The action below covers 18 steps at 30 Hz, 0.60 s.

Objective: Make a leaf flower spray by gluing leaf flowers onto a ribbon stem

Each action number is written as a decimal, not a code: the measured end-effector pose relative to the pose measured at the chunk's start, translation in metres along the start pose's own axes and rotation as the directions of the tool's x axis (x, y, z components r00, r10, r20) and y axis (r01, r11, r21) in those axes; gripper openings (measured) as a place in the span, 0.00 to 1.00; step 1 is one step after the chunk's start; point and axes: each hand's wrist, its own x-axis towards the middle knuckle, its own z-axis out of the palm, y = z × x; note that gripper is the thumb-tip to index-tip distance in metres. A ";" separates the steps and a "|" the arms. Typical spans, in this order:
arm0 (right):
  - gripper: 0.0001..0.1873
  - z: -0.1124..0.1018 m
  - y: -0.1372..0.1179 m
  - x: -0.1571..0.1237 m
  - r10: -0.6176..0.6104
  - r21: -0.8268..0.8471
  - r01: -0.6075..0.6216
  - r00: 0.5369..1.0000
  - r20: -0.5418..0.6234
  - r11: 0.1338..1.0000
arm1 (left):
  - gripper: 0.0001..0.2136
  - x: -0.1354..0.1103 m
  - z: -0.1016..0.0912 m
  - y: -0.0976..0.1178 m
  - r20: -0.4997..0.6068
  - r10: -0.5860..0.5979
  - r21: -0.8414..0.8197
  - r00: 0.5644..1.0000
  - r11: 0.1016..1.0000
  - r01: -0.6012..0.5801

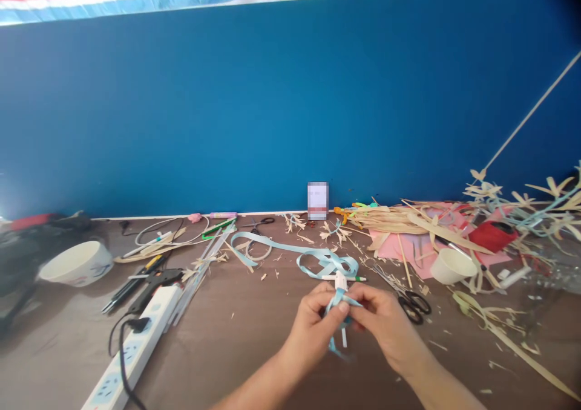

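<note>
Smooth brown tabletop (254, 343), flat blue panel (272, 107) behind; left hand (314, 320), right hand (382, 320) both pinching narrow, satiny ribbon (339, 297).

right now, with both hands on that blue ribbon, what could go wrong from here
The blue ribbon might slip or loosen around the white piece if the left hand or right hand eases its fingertip pinch.

The loose ribbon loops on the table could snag among the scraps if pulled.

The black-handled scissors lie close beside the right hand, so a sideways swing might knock them.
</note>
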 end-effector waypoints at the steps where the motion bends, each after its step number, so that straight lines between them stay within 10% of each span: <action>1: 0.11 -0.003 0.003 -0.001 0.019 0.104 -0.015 0.999 -0.036 0.994 | 0.09 0.001 -0.001 -0.001 -0.053 -0.005 -0.044 0.999 0.999 0.003; 6: 0.13 -0.011 0.011 -0.011 -0.051 0.126 0.072 0.985 -0.166 0.989 | 0.11 0.005 -0.002 -0.011 -0.255 -0.171 -0.255 0.952 0.961 0.104; 10: 0.35 0.004 0.020 -0.026 -0.214 -0.419 0.233 0.972 0.092 0.877 | 0.11 -0.008 0.015 -0.015 -0.145 -0.201 -0.421 0.969 0.899 0.124; 14: 0.22 -0.012 0.029 -0.032 -0.359 -0.632 0.384 0.917 0.175 0.673 | 0.22 -0.025 0.022 -0.016 0.082 -0.055 -0.501 0.995 0.861 0.089; 16: 0.16 -0.050 0.027 -0.029 -0.371 -0.642 0.307 0.928 0.036 0.703 | 0.30 -0.027 0.009 -0.014 0.261 -0.024 -0.324 0.965 0.940 0.111; 18: 0.14 -0.107 0.019 -0.026 -0.370 -0.606 0.095 0.862 -0.347 0.790 | 0.29 -0.026 -0.015 -0.012 0.124 -0.035 -0.174 0.992 0.983 0.057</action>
